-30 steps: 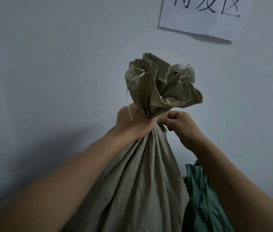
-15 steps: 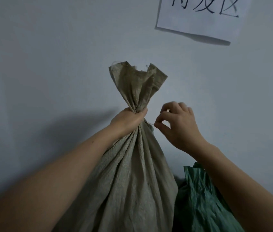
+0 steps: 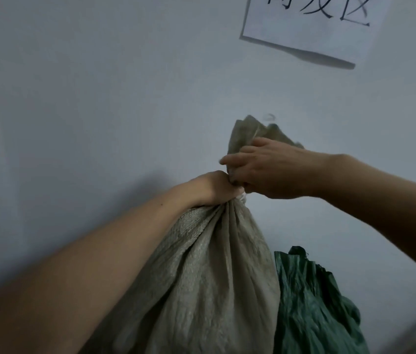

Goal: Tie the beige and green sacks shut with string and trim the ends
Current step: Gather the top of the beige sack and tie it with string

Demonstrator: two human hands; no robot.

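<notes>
Near centre, standing upright against a pale wall (image 3: 99, 85): a beige woven sack (image 3: 214, 264), full, its cloth drawn up in long folds to a gathered neck. Clenched round that neck from the left, the left hand (image 3: 214, 186), fingers wrapped tight on the bunched cloth, bare forearm running down to the near left corner. Directly above and touching it, the right hand (image 3: 270, 172), reaching in from the right with the back of the hand toward the camera, fingers curled over the flared mouth of the same sack and grasping it just above the neck, forefinger stretched out to the left. Behind the right hand, only the crumpled top of that mouth showing, with a thin blurred thread (image 3: 269, 116) curling off its far edge.

To the right of the beige sack and touching it, lower and partly hidden behind it: a green woven sack (image 3: 311, 302), creased and slumped, its dark top edge ragged. Bare right forearm crossing above it toward the right edge.

Far up on the wall at upper right, a white paper sign (image 3: 311, 26) with black handwritten characters, cut off by the top of the frame, lower edge lifting off the wall and casting a shadow.
</notes>
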